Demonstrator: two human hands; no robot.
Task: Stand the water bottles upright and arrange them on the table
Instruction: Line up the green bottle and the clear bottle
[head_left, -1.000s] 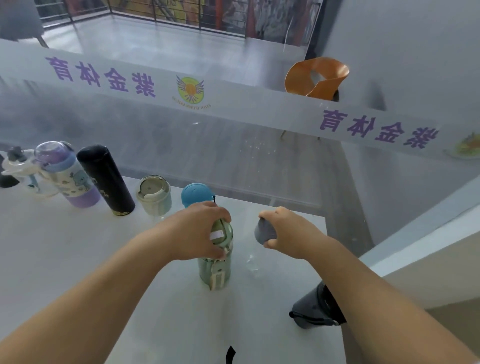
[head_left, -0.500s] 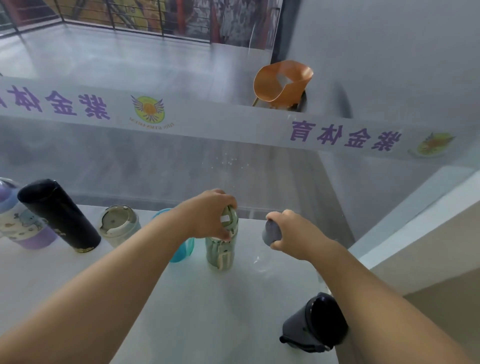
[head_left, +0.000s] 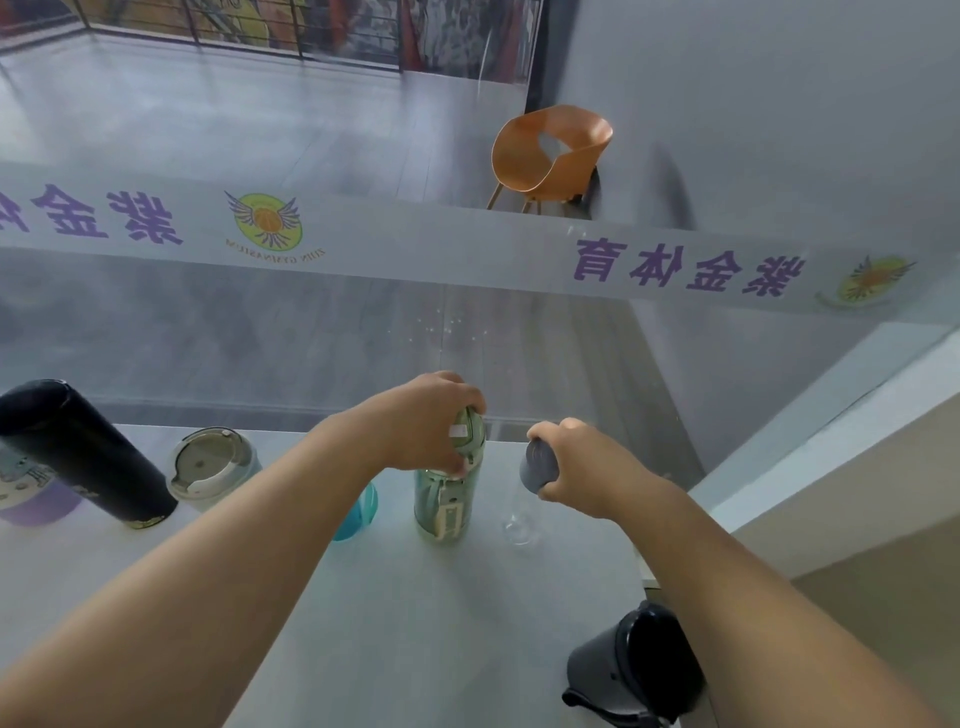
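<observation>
Along the far edge of the table (head_left: 363, 649), from nine o'clock inward, a black flask (head_left: 83, 452), a pale lidded cup (head_left: 213, 467) and a blue bottle (head_left: 358, 512), mostly hidden by your arm, stand in a row. Your left hand (head_left: 421, 421) is closed over the cap of the upright green bottle (head_left: 449, 499). At two o'clock your right hand (head_left: 576, 467) grips the grey cap of a clear bottle (head_left: 519, 519), its base seemingly down. Settle both into line; the dark jug (head_left: 636, 667), tipped at five o'clock, probably comes next.

left hand (head_left: 426, 423) grips green bottle (head_left: 448, 499) | right hand (head_left: 582, 465) grips clear bottle (head_left: 524, 499)
</observation>
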